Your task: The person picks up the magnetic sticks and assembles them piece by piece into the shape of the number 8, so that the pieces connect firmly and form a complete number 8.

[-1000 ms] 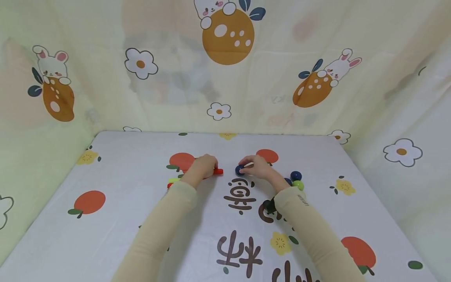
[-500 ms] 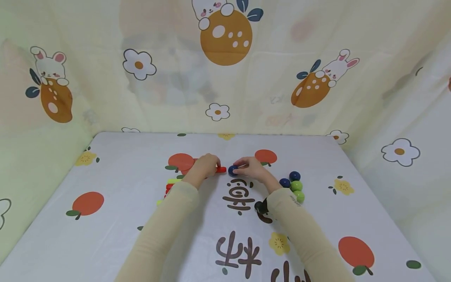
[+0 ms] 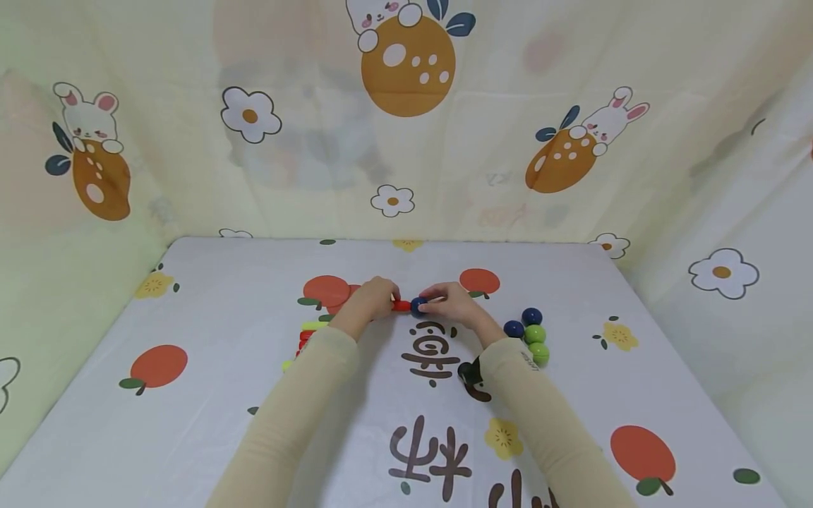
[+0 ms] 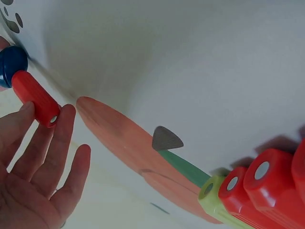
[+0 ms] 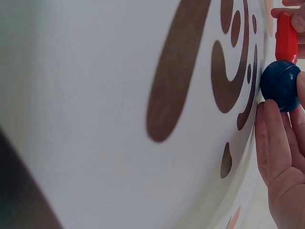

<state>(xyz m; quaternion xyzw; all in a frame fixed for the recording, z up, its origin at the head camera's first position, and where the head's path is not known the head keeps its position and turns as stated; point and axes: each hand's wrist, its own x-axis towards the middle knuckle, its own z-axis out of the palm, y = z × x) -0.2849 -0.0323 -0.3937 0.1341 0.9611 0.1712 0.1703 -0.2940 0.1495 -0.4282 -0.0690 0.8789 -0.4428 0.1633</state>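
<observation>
Between thumb and fingers my left hand (image 3: 373, 300) pinches a red magnetic rod (image 4: 35, 98), which has a silvery disc at its near end. A dark blue ball (image 5: 281, 85) is held by the thumb and fingertips of my right hand (image 3: 454, 302). The rod's far end touches the ball in both wrist views. Rod and ball are low over the cloth, and I cannot tell if they rest on it. Close to the left forearm lie several red rods (image 4: 269, 171) and a yellow-green rod (image 4: 213, 193) side by side.
Right of the right hand, blue balls (image 3: 531, 317) and light green balls (image 3: 538, 353) sit in a small cluster. A printed white cloth (image 3: 209, 303) covers the table. Patterned curtains (image 3: 305, 162) stand behind and at both sides.
My right hand has moved left with the blue ball, closing the gap to the red rod until they touch. The left hand has moved slightly right. More of the ball cluster shows.
</observation>
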